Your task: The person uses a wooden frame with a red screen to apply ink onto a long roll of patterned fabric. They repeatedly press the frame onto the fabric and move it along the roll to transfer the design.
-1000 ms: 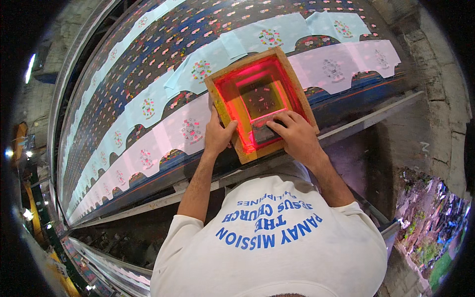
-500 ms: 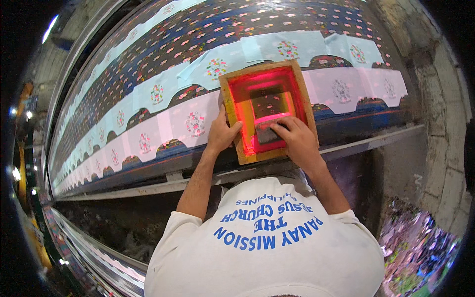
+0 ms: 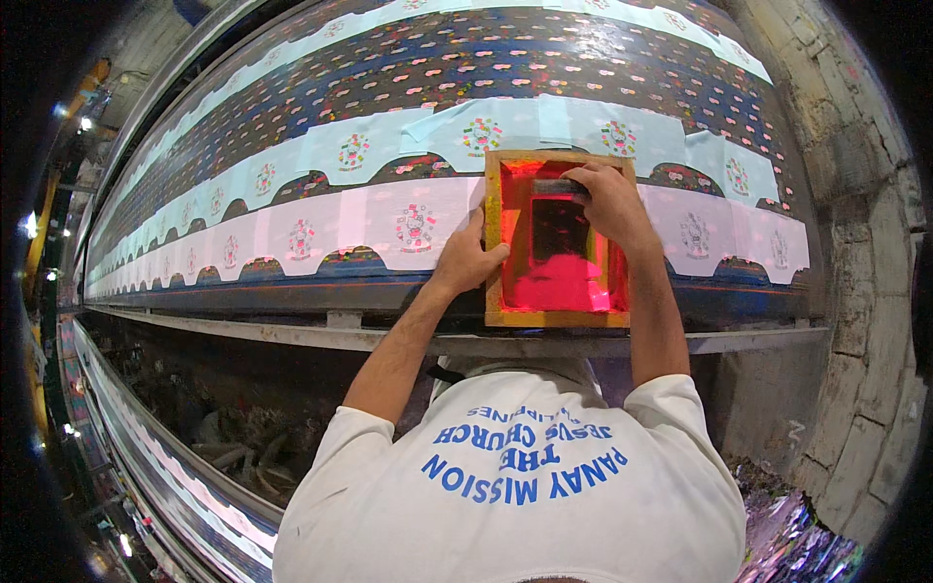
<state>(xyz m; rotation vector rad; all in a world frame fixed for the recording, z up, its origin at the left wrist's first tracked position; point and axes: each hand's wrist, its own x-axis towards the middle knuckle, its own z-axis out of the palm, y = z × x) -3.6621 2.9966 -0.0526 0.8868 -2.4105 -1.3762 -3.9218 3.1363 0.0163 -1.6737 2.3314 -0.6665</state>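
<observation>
A wooden screen-printing frame (image 3: pixel 559 319) lies over the row of pink fabric pieces (image 3: pixel 364 219). My left hand (image 3: pixel 470 257) grips its left side, thumb on the rim and fingers along the outer edge. My right hand (image 3: pixel 614 206) holds a dark squeegee (image 3: pixel 558 187) inside the frame, at the far end of the mesh. Bright pink-red ink (image 3: pixel 564 285) covers the near part of the screen, and a darker rectangular window (image 3: pixel 560 231) shows in its middle. The fabric beneath the frame is hidden.
Light blue fabric pieces (image 3: pixel 321 146) with printed multicoloured designs lie in a row beyond the pink ones. The long dark table (image 3: pixel 437 83) carries small printed marks. A rail (image 3: pixel 374 338) runs along its near edge. A block wall (image 3: pixel 855 321) stands at the right.
My right hand has pushed the squeegee from the near part of the screen to its far end. Pink ink now shows across the near part. My left hand still holds the frame; the view has shifted.
</observation>
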